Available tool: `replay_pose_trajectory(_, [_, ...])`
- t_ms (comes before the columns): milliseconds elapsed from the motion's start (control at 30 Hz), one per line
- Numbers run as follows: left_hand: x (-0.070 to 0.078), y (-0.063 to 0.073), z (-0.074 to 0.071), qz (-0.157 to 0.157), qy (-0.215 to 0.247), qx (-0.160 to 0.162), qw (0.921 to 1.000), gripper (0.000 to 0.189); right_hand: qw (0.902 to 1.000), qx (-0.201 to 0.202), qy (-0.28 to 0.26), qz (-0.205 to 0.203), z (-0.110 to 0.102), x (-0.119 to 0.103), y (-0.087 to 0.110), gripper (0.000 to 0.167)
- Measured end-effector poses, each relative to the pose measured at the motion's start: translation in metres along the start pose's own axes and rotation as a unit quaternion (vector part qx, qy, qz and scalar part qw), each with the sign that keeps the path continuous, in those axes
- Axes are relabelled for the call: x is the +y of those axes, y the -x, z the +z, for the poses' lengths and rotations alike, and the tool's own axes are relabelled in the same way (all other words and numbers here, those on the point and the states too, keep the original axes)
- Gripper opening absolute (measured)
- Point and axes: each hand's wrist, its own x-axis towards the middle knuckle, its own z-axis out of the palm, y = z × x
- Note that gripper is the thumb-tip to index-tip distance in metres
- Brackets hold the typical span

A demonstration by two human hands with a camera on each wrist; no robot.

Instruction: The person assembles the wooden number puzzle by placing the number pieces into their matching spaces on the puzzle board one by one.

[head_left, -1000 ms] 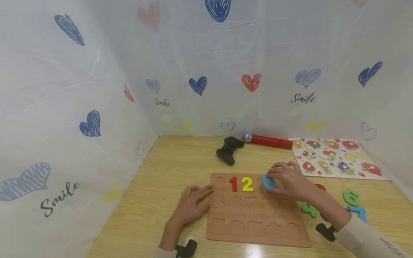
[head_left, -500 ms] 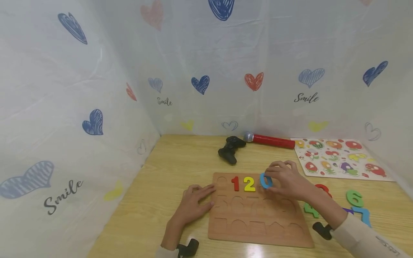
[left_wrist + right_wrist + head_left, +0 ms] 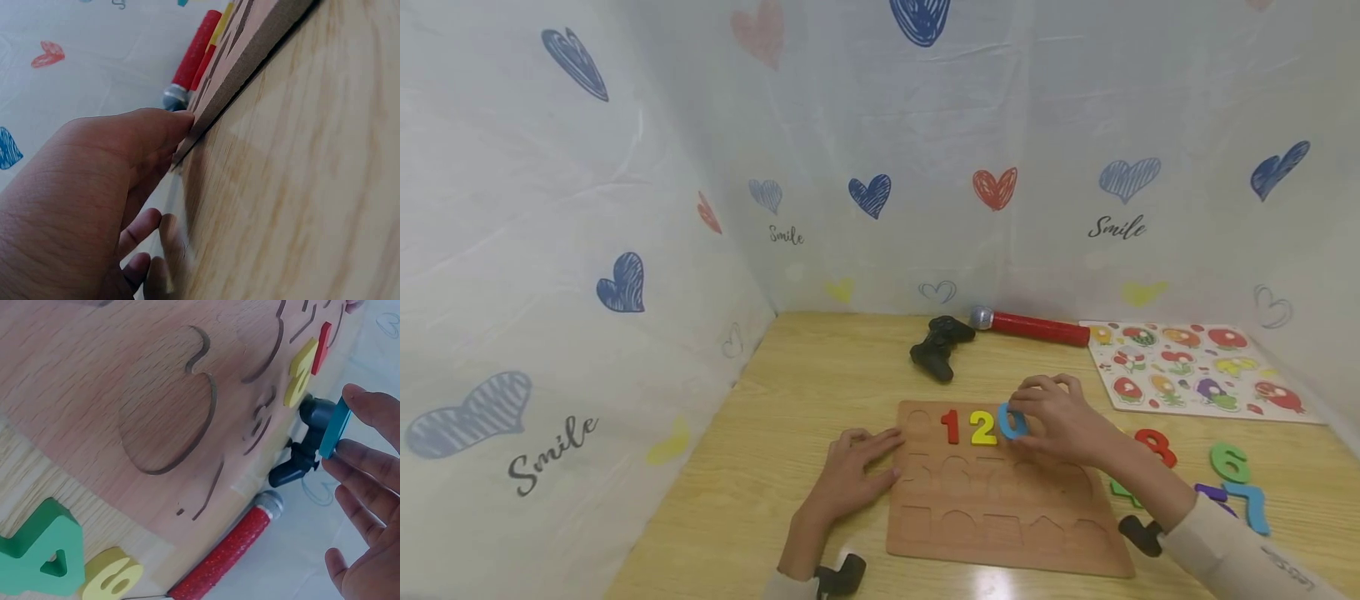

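Note:
Between thumb and fingers, my right hand (image 3: 1062, 421) pinches a blue number 0 (image 3: 1011, 423), held over the top row of a wooden number board (image 3: 1011, 537). In the right wrist view the blue 0 (image 3: 336, 428) shows edge-on, above the board's surface. Just left of it in the head view, a yellow 2 (image 3: 982, 428) and a red 1 (image 3: 951, 427) lie in the top row. My left hand (image 3: 852, 473) rests by the board's left side, its extended fingers touching the edge. In the left wrist view the thumb and fingers (image 3: 156, 128) meet that edge.
Right of the board lie a green 6 (image 3: 1229, 463), a blue 7 (image 3: 1249, 507), a red number (image 3: 1156, 447), a purple piece (image 3: 1213, 493) and a green 4 (image 3: 53, 556). Behind are a black game controller (image 3: 942, 348), a red microphone (image 3: 1037, 327) and a fruit puzzle (image 3: 1195, 367).
My right hand has carried the blue 0 leftward over the top row, closer to the yellow 2. My left hand stays at the board's edge. The head view has shifted slightly.

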Motion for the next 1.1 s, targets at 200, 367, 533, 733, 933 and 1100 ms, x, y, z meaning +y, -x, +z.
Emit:
replay_pose_trajectory(200, [0.0, 0.0, 0.0, 0.001, 0.0, 0.001, 1.0, 0.049, 1.0, 0.004, -0.005, -0.007, 0.003, -0.002, -0.003, 0.044])
replay_pose_trajectory(367, [0.001, 0.001, 0.0, 0.004, 0.003, 0.001, 1.0, 0.049, 0.9998, 0.003, -0.012, -0.012, 0.005, -0.004, -0.006, 0.043])
replay_pose_trajectory(533, [0.002, 0.001, -0.001, 0.002, 0.006, 0.002, 1.0, 0.049, 0.9997, -0.006, -0.023, -0.008, 0.006, -0.006, -0.01, 0.042])
replay_pose_trajectory(733, [0.003, 0.001, -0.001, 0.001, 0.008, 0.002, 1.0, 0.049, 0.9994, -0.017, -0.03, -0.002, 0.007, -0.009, -0.013, 0.042])
replay_pose_trajectory(933, [0.003, 0.0, -0.001, 0.003, 0.003, 0.001, 1.0, 0.048, 0.9992, -0.02, -0.035, -0.004, 0.01, -0.011, -0.017, 0.042])
replay_pose_trajectory(1100, [0.003, 0.0, -0.002, 0.001, 0.007, 0.0, 1.0, 0.048, 0.9992, -0.021, -0.031, -0.008, 0.012, -0.012, -0.02, 0.044])
